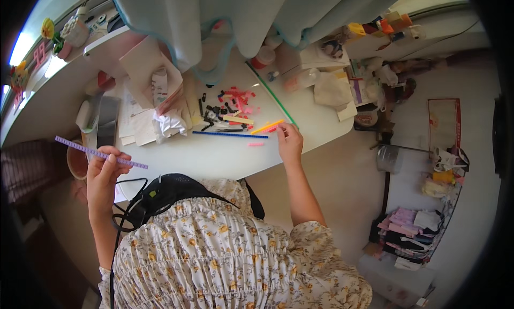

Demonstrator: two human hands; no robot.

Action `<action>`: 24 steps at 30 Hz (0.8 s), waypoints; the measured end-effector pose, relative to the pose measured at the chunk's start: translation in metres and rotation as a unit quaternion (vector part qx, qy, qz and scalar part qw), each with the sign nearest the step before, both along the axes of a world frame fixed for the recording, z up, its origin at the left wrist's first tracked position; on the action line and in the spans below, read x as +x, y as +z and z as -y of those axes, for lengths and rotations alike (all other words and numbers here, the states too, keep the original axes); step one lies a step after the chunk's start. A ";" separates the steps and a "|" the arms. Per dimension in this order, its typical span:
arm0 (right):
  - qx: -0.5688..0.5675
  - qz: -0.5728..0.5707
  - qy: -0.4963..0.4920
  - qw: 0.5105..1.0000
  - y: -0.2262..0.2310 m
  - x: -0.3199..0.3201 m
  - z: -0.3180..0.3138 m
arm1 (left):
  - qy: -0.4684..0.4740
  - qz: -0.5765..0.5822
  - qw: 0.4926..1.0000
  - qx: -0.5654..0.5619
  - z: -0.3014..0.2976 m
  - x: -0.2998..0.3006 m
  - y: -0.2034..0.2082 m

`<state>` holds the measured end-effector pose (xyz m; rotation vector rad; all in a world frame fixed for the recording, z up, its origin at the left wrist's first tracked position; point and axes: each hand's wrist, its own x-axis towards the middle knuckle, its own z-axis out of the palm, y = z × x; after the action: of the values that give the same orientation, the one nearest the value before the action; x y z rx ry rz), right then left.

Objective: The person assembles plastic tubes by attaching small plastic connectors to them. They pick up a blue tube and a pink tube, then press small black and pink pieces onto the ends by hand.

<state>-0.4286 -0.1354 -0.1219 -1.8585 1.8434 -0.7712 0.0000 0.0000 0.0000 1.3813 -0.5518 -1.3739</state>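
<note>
My left hand [103, 175] is closed around a long purple studded strip [80, 147], held raised in front of the table's left part and pointing up to the left. My right hand [290, 143] is low over the table's front edge, fingertips pinched at the right end of an orange strip [266, 127]. A short red-pink strip [271, 129] lies just under it, partly hidden by the fingers. To the left a blue studded strip [230, 134] lies flat, with a small pink strip [256, 144] nearer me. Behind them is a loose pile of pink pieces [241, 97] and black pieces [214, 114].
A long green strip [273, 97] lies slanted on the white table [316, 132]. Papers and an open box [144, 73] stand at the left, with crumpled white plastic [170, 122]. Boxes and a cloth [333, 88] occupy the right back. A curtain [225, 20] hangs over the far edge.
</note>
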 end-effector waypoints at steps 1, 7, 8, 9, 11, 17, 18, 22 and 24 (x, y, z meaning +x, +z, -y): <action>-0.001 0.009 -0.002 1.000 0.002 0.004 -0.001 | 0.007 0.001 1.000 -0.005 0.002 -0.004 0.004; 0.085 0.185 -0.070 0.977 -0.013 0.023 -0.015 | 0.029 -0.027 0.999 0.013 0.003 -0.006 0.003; 0.087 0.196 -0.051 0.975 -0.011 0.028 -0.016 | 0.033 -0.038 0.999 0.011 0.003 -0.008 0.002; 0.088 0.213 -0.035 0.972 -0.010 0.040 -0.016 | 0.034 -0.045 0.998 0.009 0.004 -0.008 0.001; 0.178 0.283 0.021 0.942 0.013 0.081 -0.019 | 0.034 -0.038 0.999 0.016 0.003 -0.007 -0.003; 0.208 0.274 0.350 0.872 0.088 0.192 -0.038 | -0.026 -0.033 0.999 0.015 0.013 -0.016 0.010; 0.215 0.277 0.368 0.861 0.095 0.204 -0.042 | -0.036 -0.031 0.998 0.028 0.014 -0.018 0.015; 0.279 0.306 0.372 0.830 0.098 0.231 -0.054 | -0.066 -0.040 0.997 0.024 0.003 -0.013 0.010; 0.316 0.314 0.356 0.822 0.098 0.234 -0.058 | -0.066 -0.049 0.996 0.024 -0.001 -0.008 0.010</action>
<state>-0.1944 -0.0779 -0.0239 -1.4146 0.7376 -0.3478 -0.0077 0.0008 0.0096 1.3270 -0.5550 -1.5625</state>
